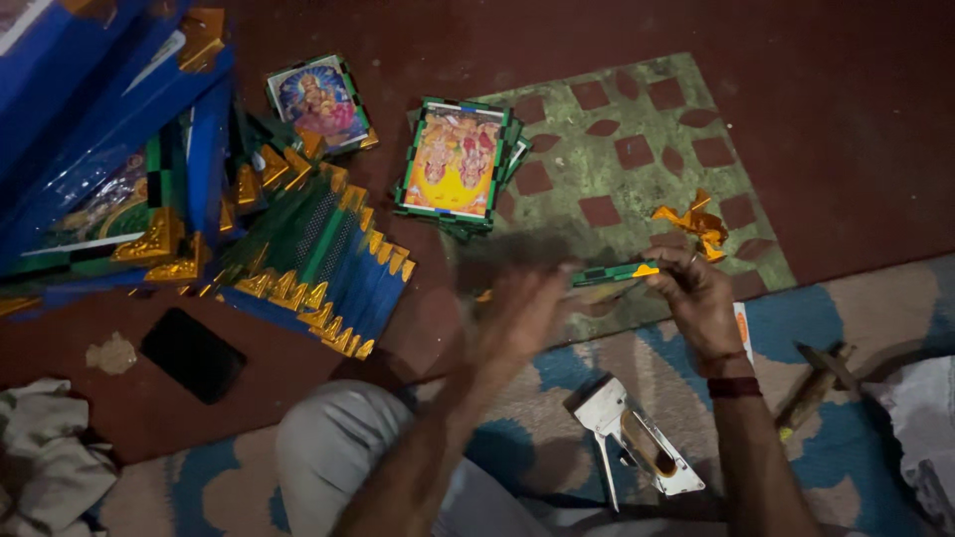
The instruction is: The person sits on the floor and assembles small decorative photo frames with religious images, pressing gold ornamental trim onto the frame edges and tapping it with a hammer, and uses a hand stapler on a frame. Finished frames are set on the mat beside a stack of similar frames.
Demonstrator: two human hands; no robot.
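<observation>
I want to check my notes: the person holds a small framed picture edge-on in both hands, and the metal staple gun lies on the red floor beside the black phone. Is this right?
Not quite. In the head view the staple gun lies on the blue-patterned mat near the right hand, far from the black phone. The left hand and right hand do hold the small framed picture edge-on.

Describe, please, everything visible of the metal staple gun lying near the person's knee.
The staple gun looks like silvery metal, with a long lever handle and a brownish opening in its body. It lies on its side on the blue and beige mat, pointing diagonally, below the right hand. No hand touches it.
</observation>
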